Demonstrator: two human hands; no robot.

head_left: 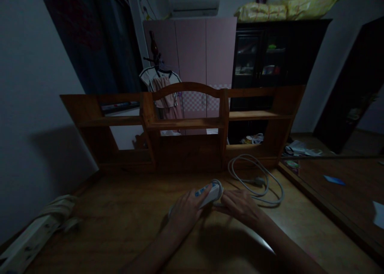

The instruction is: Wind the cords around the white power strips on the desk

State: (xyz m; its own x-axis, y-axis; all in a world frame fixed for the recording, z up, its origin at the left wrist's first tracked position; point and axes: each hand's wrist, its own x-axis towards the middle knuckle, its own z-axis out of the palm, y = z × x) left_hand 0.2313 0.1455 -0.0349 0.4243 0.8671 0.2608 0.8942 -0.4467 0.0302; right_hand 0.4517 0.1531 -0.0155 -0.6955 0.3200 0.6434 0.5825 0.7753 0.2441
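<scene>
The left hand (187, 208) is wrapped around a slim white plastic power strip with a blue label (211, 195), held over the middle of the pale wooden tabletop (120, 210). The right hand (242, 205), its fingers curled in, seems to pinch the light-grey round cord (282, 192) where it bends about the strip's end. Slack lies looped near the tabletop's far right corner, with a grey plug (258, 181). Tugged quickly, that loop could catch on the plug and kink; a loosened pinch could let the bend slip off
</scene>
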